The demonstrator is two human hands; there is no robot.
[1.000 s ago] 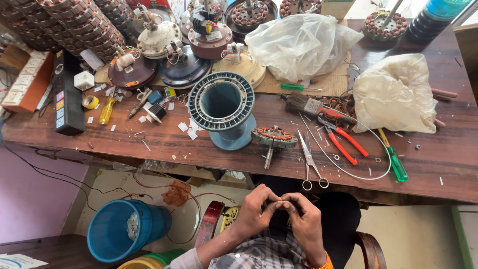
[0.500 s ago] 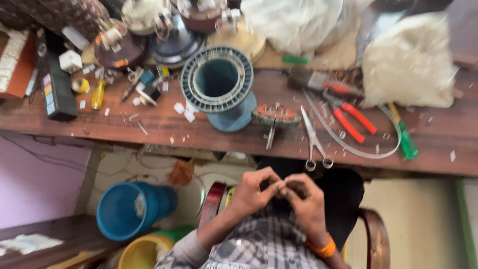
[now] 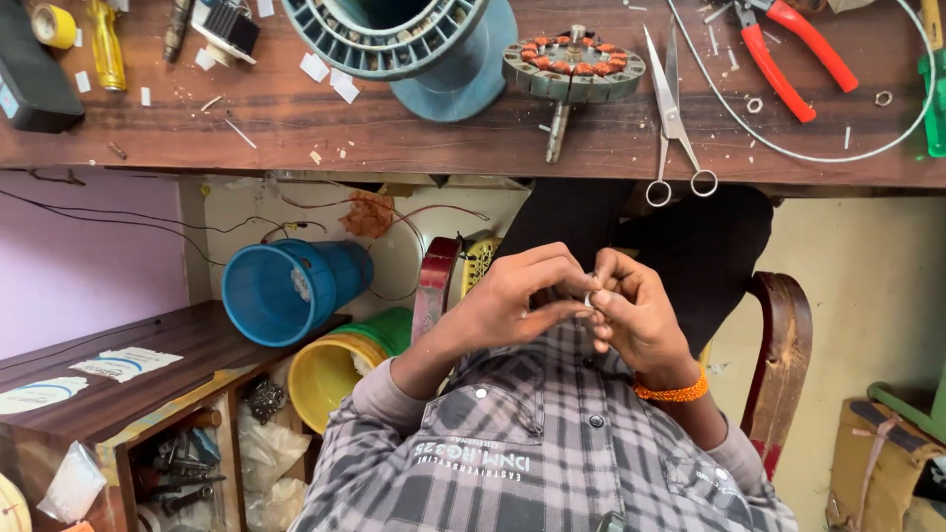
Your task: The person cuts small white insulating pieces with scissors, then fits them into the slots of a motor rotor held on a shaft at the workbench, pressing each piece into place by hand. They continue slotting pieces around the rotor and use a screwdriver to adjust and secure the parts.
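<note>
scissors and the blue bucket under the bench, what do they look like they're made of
Scissors: bare metal throughout, by the silvery grey sheen on blades and finger loops, with no coloured grip. Blue bucket: probably moulded plastic, given its uniform blue colour, smooth, slightly glossy wall and thin rim.

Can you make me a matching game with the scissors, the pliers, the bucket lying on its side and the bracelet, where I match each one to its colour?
Things:
1. scissors
2. pliers
3. tipped bucket
4. bracelet

Colours:
A. blue
B. orange
C. silver
D. red handles

Pairs: 1-C, 2-D, 3-A, 4-B
</note>
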